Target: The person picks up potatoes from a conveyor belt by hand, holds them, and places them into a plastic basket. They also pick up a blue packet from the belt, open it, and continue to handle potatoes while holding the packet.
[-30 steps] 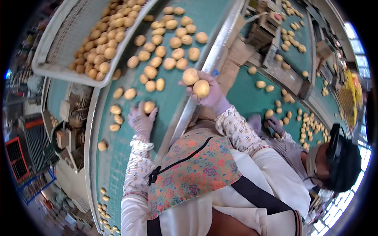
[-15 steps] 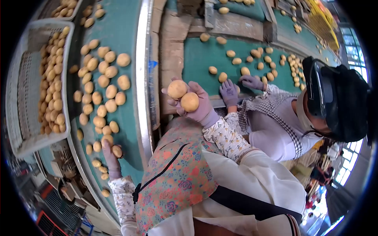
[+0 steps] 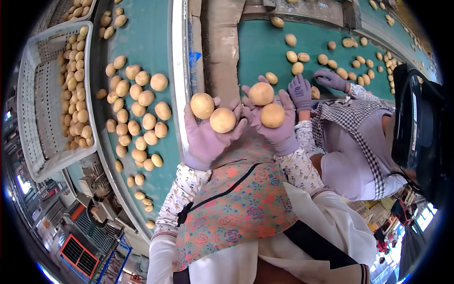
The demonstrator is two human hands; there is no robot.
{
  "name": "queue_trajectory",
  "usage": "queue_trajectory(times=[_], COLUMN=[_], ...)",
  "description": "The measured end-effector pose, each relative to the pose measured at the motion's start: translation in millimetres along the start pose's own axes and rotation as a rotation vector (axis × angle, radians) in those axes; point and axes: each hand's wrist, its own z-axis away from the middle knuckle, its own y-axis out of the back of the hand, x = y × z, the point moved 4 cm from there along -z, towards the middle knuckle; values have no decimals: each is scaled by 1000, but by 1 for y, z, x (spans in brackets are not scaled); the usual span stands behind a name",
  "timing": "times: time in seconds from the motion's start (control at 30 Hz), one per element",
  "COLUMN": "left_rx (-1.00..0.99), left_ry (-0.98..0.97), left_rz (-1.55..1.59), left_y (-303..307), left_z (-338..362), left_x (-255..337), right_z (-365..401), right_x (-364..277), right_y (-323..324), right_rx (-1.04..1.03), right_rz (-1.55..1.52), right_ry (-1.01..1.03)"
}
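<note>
My left hand (image 3: 204, 144), in a lilac glove, cups two potatoes: one potato (image 3: 202, 105) near the thumb side and another potato (image 3: 222, 120) beside it. Close by, my right hand (image 3: 283, 139), gloved alike, carries a potato (image 3: 261, 93) and, just below it, a second potato (image 3: 272, 115). Both palms face up with the fingers curled around the potatoes. The hands are side by side in front of the floral apron (image 3: 236, 203), fingertips nearly touching. Left of them, many loose potatoes (image 3: 146, 98) lie on a green conveyor belt (image 3: 153, 42).
A metal rail (image 3: 178, 61) edges the belt. Beyond it stands a white crate (image 3: 40, 118) partly filled with potatoes. At right, a co-worker's gloved hands (image 3: 301, 92) are at a second green belt (image 3: 255, 47) with more potatoes. Cardboard (image 3: 222, 52) covers the divider between belts.
My left hand has lifted from the left belt with two potatoes and come in beside my right hand. My right hand still holds its two potatoes. The view has shifted slightly.
</note>
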Motion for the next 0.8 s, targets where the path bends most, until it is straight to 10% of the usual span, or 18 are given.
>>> queue_trajectory(times=[0.27,0.53,0.8], left_rx=[58,-154,-226], left_ry=[-72,-962,-869], left_rz=[-72,-1918,-2008], left_y=[8,-16,-41], left_z=[-5,-6,6], left_x=[-5,-22,-16], right_z=[0,2,-5], right_x=[-1,23,30], right_y=[10,22,15], right_rx=[67,166,-88], right_rz=[62,165,-93], right_ry=[75,123,45])
